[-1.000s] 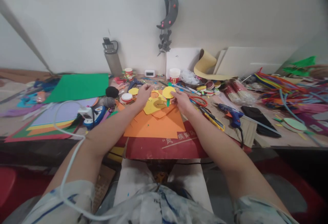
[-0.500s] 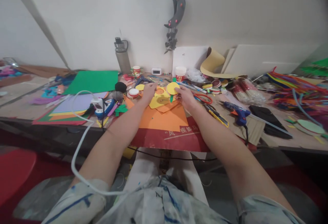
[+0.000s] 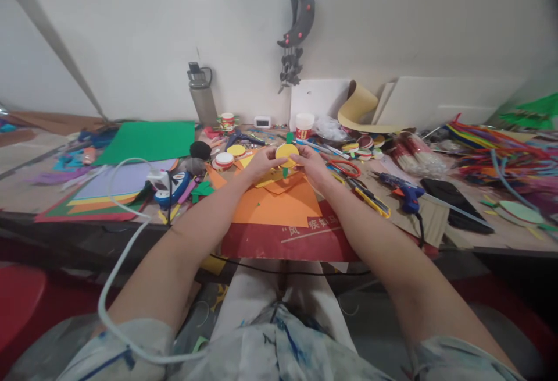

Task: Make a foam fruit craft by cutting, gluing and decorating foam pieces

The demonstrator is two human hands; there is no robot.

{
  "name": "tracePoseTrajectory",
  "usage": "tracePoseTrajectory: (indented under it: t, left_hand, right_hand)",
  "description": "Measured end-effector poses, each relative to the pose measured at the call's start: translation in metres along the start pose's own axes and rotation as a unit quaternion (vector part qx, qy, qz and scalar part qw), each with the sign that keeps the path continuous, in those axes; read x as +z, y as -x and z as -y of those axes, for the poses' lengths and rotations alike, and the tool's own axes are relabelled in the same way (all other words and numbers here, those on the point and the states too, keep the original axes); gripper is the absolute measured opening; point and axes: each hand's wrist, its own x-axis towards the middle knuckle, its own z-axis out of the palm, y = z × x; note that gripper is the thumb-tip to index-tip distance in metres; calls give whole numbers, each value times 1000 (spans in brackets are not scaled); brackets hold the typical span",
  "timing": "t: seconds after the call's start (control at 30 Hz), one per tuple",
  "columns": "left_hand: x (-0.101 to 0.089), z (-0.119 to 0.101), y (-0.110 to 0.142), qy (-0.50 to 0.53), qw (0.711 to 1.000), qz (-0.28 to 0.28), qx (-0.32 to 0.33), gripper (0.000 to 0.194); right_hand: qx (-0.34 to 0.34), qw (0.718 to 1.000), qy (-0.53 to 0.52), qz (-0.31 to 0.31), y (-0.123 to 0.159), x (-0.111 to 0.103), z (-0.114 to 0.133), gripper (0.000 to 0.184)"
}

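Observation:
Between both hands is a round yellow disc with a small green tab below it. My left hand grips its left edge, fingers closed. My right hand pinches the right edge between thumb and fingers. Beneath the hands lie yellow paper, partly hidden, and orange paper sheets on a red printed board. To the left of my left hand are a yellow-topped round piece and a white-topped one.
Right of my hands lie orange-handled scissors, a yellow utility knife, a blue glue gun and a black phone. At left are coloured paper sheets and a power strip with a white cable. A bottle stands behind.
My left hand has moved right from the yellow paper to the disc, which both hands now hold. The disc has shifted slightly left and down; the view has moved a little.

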Motion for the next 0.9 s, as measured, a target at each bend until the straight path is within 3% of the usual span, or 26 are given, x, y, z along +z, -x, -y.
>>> tracePoseTrajectory:
  t: [0.33,0.53,0.67,0.8,0.9]
  left_hand:
    - [2,6,-4,61,998,8,-18,54]
    - [4,12,-9,154,986,-27,-64,32]
    - [-6,5,-17,263,957,-94,-75,27]
    - [-27,-5,-25,325,932,-152,-48,26]
    - [-41,-10,-29,350,917,-186,-38,28]
  right_hand:
    - [-3,999,41,9,1,-7,-3,53]
    - [5,1000,26,0,0,-2,-5,66]
    - [-77,990,51,-110,-7,-17,11,52]
    - [-145,954,68,-255,-16,-43,32,28]
    - [-148,940,94,-291,-18,-52,37,15]
